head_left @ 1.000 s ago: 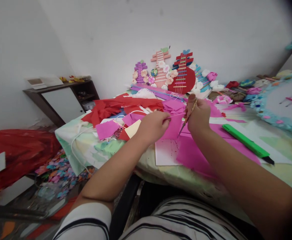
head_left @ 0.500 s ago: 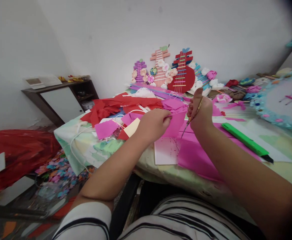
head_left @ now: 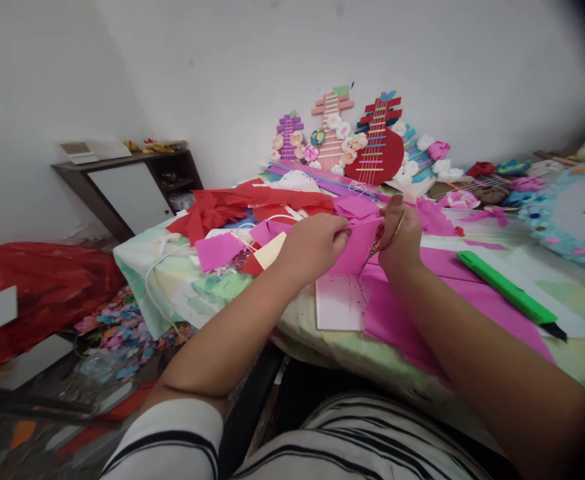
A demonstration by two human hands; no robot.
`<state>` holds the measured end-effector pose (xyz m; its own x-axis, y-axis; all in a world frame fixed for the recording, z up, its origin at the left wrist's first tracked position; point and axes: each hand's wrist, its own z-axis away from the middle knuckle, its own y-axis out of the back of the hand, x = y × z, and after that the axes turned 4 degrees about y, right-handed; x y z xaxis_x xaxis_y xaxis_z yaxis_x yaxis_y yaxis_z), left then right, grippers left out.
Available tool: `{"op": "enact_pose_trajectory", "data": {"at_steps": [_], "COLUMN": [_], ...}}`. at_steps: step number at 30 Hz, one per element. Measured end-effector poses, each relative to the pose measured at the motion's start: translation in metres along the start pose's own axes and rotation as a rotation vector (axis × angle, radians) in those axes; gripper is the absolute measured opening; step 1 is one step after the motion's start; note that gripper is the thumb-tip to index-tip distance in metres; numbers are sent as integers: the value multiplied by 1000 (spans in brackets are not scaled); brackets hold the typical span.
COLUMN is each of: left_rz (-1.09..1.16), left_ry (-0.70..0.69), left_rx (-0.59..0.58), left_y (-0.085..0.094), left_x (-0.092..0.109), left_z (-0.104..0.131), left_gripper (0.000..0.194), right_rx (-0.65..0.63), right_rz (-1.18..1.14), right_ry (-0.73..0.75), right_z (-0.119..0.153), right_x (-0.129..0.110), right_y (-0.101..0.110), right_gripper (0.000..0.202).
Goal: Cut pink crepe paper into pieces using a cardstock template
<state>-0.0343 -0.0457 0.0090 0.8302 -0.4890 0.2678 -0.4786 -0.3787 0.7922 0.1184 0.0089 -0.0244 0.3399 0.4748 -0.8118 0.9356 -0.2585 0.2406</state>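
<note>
My left hand (head_left: 318,245) is closed, pinching the edge of a sheet of pink paper (head_left: 355,250) between thumb and fingers. My right hand (head_left: 401,235) is wrapped round small scissors (head_left: 371,252) with gold-coloured handles. Their blades point down and toward me in front of the pink sheet, and I cannot tell whether they touch it. The right fingertips are close to the sheet's upper right corner. Below the hands lie a white board (head_left: 339,303) with dark marks and larger pink paper (head_left: 402,320).
A green box cutter (head_left: 507,287) lies to the right of my right forearm. Red paper scraps (head_left: 217,210) and a white cord (head_left: 147,283) are on the left. Behind stand stick-made guitar-like crafts (head_left: 376,150) with paper flowers. A blue-rimmed round piece (head_left: 547,220) sits far right.
The view has swung slightly left, so the table things sit further right. My right hand and the scissors have come a little nearer my left hand, which still pinches the pink paper.
</note>
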Motion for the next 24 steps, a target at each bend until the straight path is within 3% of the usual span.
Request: {"op": "enact_pose_trajectory", "data": {"at_steps": [3, 10, 17, 24], "left_rz": [-2, -7, -43, -12], "left_ry": [-7, -12, -2, 21], "left_rx": [3, 14, 42, 53], "left_y": [0, -3, -11, -7], "left_x": [-3, -6, -13, -13], "left_z": [1, -2, -14, -20], "left_gripper": [20, 20, 20, 19], "right_rx": [179, 177, 147, 206], "right_rz": [-249, -311, -460, -541], "right_ry": [36, 113, 74, 84], "right_z": [5, 9, 4, 2], "right_x": [0, -6, 2, 7], "right_y": [-6, -5, -1, -2], "right_gripper": [42, 40, 36, 34]}}
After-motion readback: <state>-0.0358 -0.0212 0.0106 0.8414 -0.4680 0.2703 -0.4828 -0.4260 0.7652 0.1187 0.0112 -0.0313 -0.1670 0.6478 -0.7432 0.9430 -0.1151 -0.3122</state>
